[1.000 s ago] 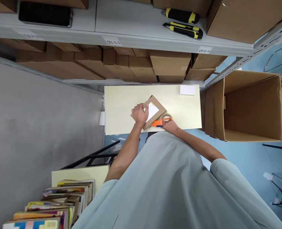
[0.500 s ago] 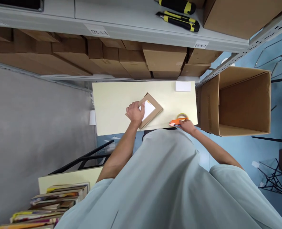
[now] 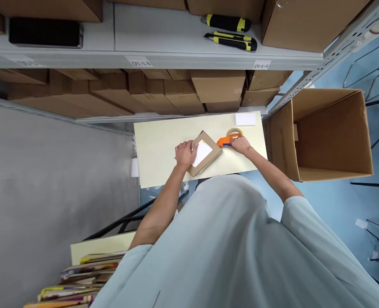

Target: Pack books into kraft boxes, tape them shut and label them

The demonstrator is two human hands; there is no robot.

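A flat cardboard parcel (image 3: 211, 159) with a white label (image 3: 202, 152) lies tilted on the pale table (image 3: 163, 145). My left hand (image 3: 185, 154) is closed around its left corner, the thumb over the label's edge. In my right hand (image 3: 239, 144) is an orange tape dispenser (image 3: 224, 140) with a roll of tape on it. The dispenser's front end is close to the parcel's right corner; whether they touch I cannot tell. My fingers hide part of the dispenser's handle.
A white paper stack (image 3: 245, 119) lies at the table's back right. Beside the table stands a large open carton (image 3: 333, 132). Shelving (image 3: 183, 60) with boxes, box cutters (image 3: 232, 42) and a black phone-like object (image 3: 45, 32) runs behind. Books (image 3: 77, 278) are stacked lower left.
My right hand has carried the tape dispenser up and left, close to the parcel's right corner. My left hand still grips the parcel. The camera view has shifted slightly.
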